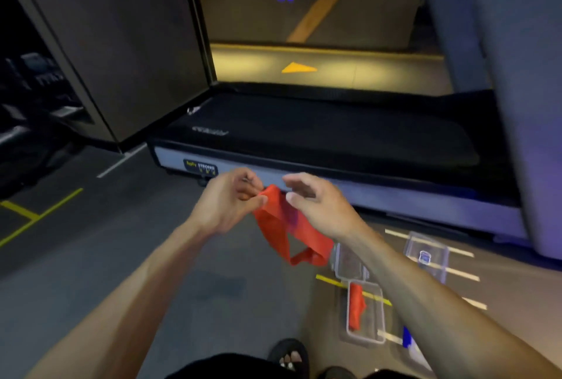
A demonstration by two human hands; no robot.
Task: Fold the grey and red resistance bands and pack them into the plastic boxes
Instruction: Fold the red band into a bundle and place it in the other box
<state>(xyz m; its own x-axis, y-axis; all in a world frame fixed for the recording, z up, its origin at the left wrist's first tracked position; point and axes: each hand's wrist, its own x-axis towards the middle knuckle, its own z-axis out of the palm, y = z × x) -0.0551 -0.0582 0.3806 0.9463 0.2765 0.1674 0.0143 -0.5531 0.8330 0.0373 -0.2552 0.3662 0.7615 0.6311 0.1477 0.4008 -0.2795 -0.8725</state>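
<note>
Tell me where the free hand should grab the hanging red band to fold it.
Grip the bottom of the red band loop from below with the right hand. The left hand pinches its top, so the loop's low end dangles free.

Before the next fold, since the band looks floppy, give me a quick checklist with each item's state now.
1. Left hand pinches the red band at its top: ok.
2. Right hand on the band: not ok, fingers open beside it.
3. Band folded flat: not ok, its loop hangs loose.
4. Open plastic box on the floor: ok, already holds a folded red piece.
5. Grey band located: cannot tell.
</note>
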